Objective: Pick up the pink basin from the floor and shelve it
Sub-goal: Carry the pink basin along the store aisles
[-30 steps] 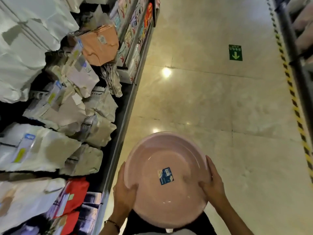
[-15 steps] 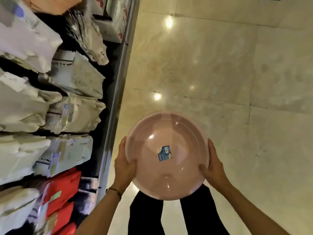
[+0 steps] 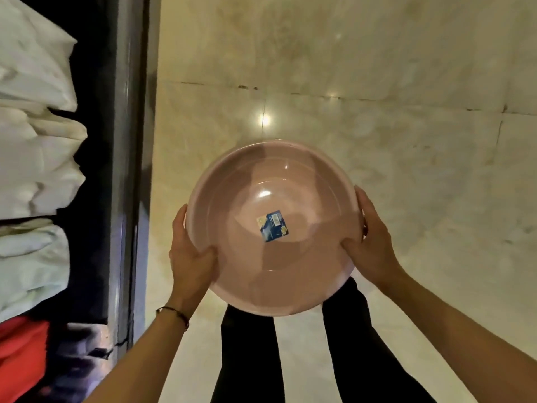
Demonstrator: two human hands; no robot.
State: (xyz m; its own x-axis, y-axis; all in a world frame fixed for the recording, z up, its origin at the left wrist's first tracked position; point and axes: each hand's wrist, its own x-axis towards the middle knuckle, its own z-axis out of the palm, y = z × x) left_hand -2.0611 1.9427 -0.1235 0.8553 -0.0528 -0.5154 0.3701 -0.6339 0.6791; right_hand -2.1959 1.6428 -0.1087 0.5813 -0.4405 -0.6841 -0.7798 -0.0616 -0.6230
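Basin (image 3: 290, 257) up off the floor (image 3: 406, 141), right of the shelf (image 3: 130, 170), open side up; left hand (image 3: 190, 254) and right hand (image 3: 373, 242) clamp opposite rims, thumbs inside, fingers spread outside.

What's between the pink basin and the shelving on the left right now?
In the head view, only the left hand gripping the pink basin and a bare strip of tiled floor lie before the shelf edge.

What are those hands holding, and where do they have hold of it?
A pink basin, held by its rim: left hand and right hand on opposite sides.
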